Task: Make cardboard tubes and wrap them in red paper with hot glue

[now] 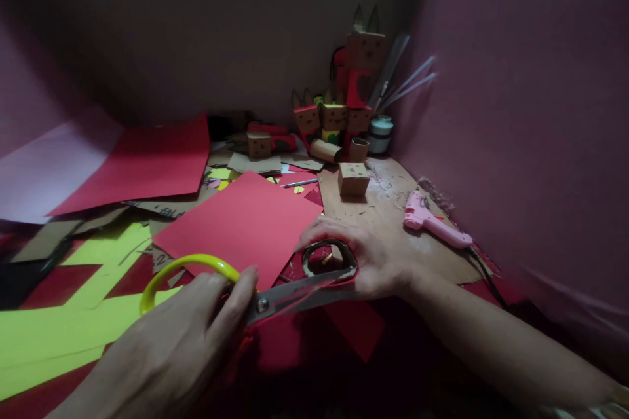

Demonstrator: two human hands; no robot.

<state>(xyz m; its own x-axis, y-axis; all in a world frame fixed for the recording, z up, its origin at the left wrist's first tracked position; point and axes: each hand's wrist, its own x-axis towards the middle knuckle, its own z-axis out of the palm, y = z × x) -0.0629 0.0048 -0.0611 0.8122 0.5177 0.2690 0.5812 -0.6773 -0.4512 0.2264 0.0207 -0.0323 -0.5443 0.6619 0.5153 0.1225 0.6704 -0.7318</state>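
My left hand (196, 321) is closed around the yellow handles of a pair of scissors (299, 296). The blades point right and reach the near rim of a short cardboard tube (330, 243). My right hand (373, 258) grips that tube from the right, fingers curled over its top, with its hollow end facing me. Red paper (354, 327) hangs below the tube and the blades; how it joins the tube is hidden. Behind the scissors lies a large red paper sheet (246, 222).
A pink glue gun (435, 222) rests on a cardboard sheet (388, 242) at right, near a small cardboard box with a face (354, 180). Cardboard figures with ears (334, 118) stand at the back beside a light blue jar (380, 134). Yellow paper strips (63, 321) cover the left.
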